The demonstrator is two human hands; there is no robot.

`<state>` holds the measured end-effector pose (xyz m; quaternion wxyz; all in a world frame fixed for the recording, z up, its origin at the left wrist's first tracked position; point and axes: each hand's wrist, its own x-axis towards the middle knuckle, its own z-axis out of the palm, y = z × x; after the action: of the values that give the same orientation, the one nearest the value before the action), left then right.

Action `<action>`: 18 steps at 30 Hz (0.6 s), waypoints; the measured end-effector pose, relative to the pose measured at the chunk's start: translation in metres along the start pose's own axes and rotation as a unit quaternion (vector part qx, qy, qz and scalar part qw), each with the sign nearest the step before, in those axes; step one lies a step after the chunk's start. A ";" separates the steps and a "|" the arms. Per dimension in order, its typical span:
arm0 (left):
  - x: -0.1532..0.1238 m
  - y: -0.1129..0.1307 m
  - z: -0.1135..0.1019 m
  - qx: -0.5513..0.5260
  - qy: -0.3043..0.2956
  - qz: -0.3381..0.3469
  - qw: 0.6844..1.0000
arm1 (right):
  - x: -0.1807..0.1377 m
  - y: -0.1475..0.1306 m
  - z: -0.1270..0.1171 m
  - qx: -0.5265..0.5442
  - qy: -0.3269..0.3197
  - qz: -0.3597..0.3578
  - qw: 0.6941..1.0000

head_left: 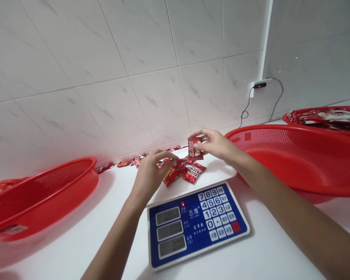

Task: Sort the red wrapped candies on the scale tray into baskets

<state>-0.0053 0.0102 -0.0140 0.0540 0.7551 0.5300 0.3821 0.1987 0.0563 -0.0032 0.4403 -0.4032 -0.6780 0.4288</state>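
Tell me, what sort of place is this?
Probably a weighing area, perhaps in a small shop or workshop: a digital scale with small red packets on its white tray, and large red baskets nearby.

A small, shiny red packet (194, 153) with pale print and crimped ends is held upright above the white tray (218, 171) of a scale (196, 229). Below it, at six o'clock, a sealed packet with white patterning (194, 173) lies slantwise on the tray. Just beside that one, at nine o'clock, are red wrappers (175, 175) with gold print, partly hidden, their number unclear. The scale's blue panel faces six o'clock, windows at nine, keys toward two; a red light glows and the lowest window reads 0.00.
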 end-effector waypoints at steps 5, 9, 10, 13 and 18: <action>-0.003 -0.005 -0.010 0.106 -0.113 0.007 0.988 | 0.004 0.004 0.001 -0.027 -0.005 -0.012 1.000; -0.005 -0.007 -0.022 0.109 -0.114 -0.031 0.987 | 0.009 0.006 -0.003 -0.022 0.016 -0.028 0.999; -0.006 -0.004 -0.021 0.102 -0.099 -0.028 0.989 | 0.009 0.005 -0.005 -0.016 0.020 -0.031 0.999; -0.006 0.014 -0.010 0.118 -0.044 0.035 0.991 | 0.007 0.001 -0.008 -0.003 0.036 -0.039 0.999; -0.002 0.046 0.028 0.269 -0.097 0.095 0.954 | 0.001 -0.008 -0.006 -0.024 0.051 -0.069 0.996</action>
<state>0.0467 -0.0020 -0.0124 -0.1361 0.8218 0.5315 0.1535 0.2022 0.0564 0.0060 0.4927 -0.3870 -0.6913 0.3600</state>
